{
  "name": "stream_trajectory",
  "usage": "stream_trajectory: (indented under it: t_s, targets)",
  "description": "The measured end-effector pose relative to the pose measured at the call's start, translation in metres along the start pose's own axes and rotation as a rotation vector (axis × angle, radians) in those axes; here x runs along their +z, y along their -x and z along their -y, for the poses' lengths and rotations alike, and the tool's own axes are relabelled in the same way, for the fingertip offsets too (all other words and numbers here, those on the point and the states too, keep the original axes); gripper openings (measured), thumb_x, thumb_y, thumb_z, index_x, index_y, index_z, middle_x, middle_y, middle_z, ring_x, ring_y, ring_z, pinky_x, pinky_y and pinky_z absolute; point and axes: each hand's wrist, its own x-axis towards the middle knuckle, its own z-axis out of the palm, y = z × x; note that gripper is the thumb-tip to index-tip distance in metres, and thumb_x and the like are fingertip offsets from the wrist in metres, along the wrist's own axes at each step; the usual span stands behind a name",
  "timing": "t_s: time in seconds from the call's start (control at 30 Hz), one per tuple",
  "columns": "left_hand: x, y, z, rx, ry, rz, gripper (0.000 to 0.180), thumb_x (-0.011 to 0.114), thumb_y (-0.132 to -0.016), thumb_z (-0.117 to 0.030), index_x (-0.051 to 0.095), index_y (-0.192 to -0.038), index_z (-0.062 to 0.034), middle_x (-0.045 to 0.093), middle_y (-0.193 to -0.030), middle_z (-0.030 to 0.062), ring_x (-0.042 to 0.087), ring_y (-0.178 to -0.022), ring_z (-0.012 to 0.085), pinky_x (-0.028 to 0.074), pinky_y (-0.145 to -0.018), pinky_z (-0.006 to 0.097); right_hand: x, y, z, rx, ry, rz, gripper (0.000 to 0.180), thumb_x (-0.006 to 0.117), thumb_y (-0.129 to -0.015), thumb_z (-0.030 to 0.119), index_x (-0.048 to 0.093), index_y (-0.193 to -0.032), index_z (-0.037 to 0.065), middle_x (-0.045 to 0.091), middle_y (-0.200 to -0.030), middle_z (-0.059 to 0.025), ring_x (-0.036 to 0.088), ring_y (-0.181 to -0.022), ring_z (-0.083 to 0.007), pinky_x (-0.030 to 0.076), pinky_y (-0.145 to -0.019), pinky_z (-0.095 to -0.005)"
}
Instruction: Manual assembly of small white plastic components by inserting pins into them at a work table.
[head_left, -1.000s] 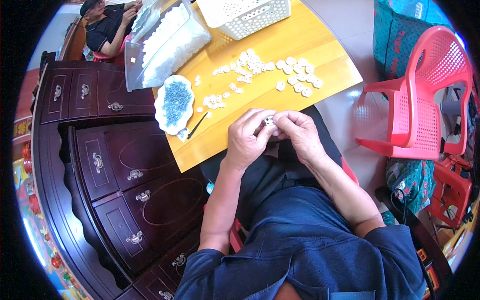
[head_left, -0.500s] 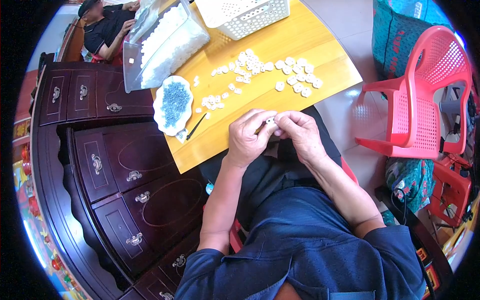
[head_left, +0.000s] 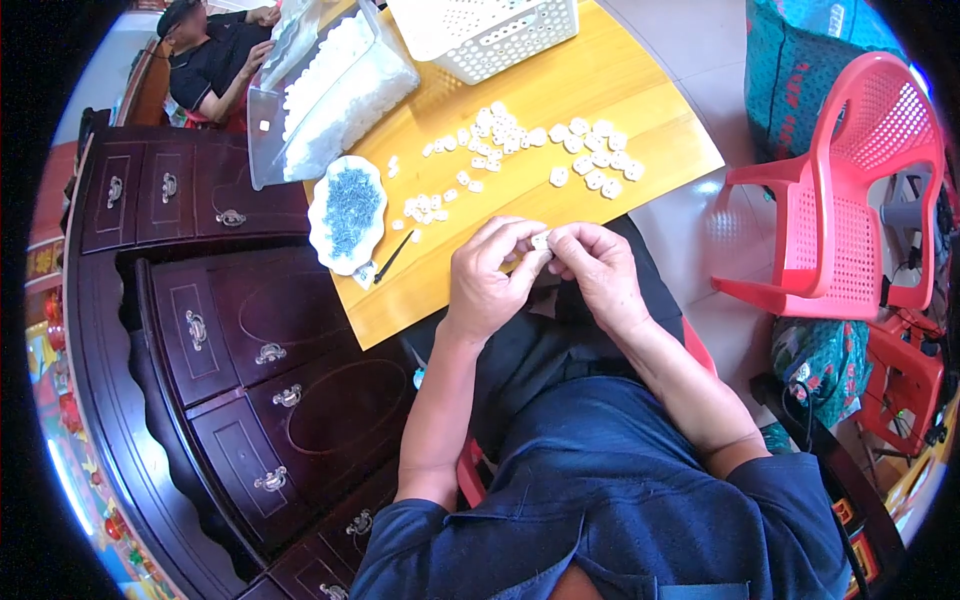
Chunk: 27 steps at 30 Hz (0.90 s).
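Observation:
Close to the table's near edge, a small white plastic piece [head_left: 541, 240] is pinched between my two hands. My left hand [head_left: 490, 275] grips it with thumb and forefinger, the other fingers curled. My right hand [head_left: 598, 268] presses its thumb and fingertips on the piece from the other side. Several similar small white pieces [head_left: 424, 208] and larger white rounded pieces [head_left: 603, 158] lie beyond my hands on the yellow wooden table [head_left: 520, 195]. A white scalloped dish [head_left: 318, 215] of thin grey metal parts, perhaps screws, stands at left. Beside it lies a black stick-like tool [head_left: 395, 256].
A clear bin [head_left: 262, 135] of white pieces and a white perforated basket [head_left: 515, 45] stand at the table's far side. Dark wooden drawers [head_left: 230, 310] flank me on the left, a red plastic chair [head_left: 850, 190] on the right. Another person [head_left: 215, 65] sits at far left.
Both hands have shifted slightly, and more of the white piece's face shows between my fingertips. The things on the table stay where they were.

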Motion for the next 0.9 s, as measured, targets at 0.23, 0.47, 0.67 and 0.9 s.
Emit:
stream_trajectory:
  t_s: [0.23, 0.47, 0.67, 0.9]
  targets:
    - [0.006, -0.015, 0.018, -0.139, -0.157, -0.076, 0.013, 0.076, -0.085, -0.008, 0.071, -0.097, -0.0027, 0.069, -0.085, 0.0096, 0.07, -0.074, 0.0216, 0.055, -0.065, 0.033, 0.0, -0.003, 0.004, -0.03, -0.147, -0.095, 0.016, 0.063, -0.102, 0.021, 0.054, -0.098, 0.008, 0.056, -0.076, 0.004, 0.051, -0.063, -0.0041, 0.044, -0.06, -0.02]
    - [0.038, -0.052, 0.021, -0.111, -0.32, -0.097, 0.013, 0.072, -0.087, -0.017, 0.072, -0.095, -0.0071, 0.069, -0.087, 0.0112, 0.069, -0.08, 0.031, 0.055, -0.071, 0.041, -0.002, -0.004, 0.007, -0.033, -0.181, -0.085, 0.015, 0.062, -0.102, 0.02, 0.055, -0.096, 0.009, 0.056, -0.077, 0.0018, 0.052, -0.064, -0.0062, 0.043, -0.061, -0.021]
    - [0.058, -0.076, 0.021, -0.026, -0.251, -0.091, 0.022, 0.073, -0.085, -0.015, 0.07, -0.105, -0.0078, 0.069, -0.088, 0.0105, 0.068, -0.081, 0.0311, 0.055, -0.072, 0.042, -0.002, -0.004, 0.007, -0.026, -0.203, -0.093, 0.012, 0.064, -0.1, 0.017, 0.057, -0.097, 0.008, 0.057, -0.079, 0.0038, 0.05, -0.063, -0.0033, 0.042, -0.059, -0.0186]
    - [0.045, -0.068, 0.027, -0.114, -0.396, -0.087, 0.039, 0.069, -0.088, -0.017, 0.064, -0.125, -0.006, 0.07, -0.095, 0.0136, 0.069, -0.084, 0.0346, 0.056, -0.075, 0.043, -0.002, -0.005, 0.01, -0.02, -0.23, -0.097, 0.013, 0.064, -0.1, 0.018, 0.057, -0.096, 0.008, 0.056, -0.076, 0.0041, 0.05, -0.062, -0.0036, 0.042, -0.059, -0.0192]
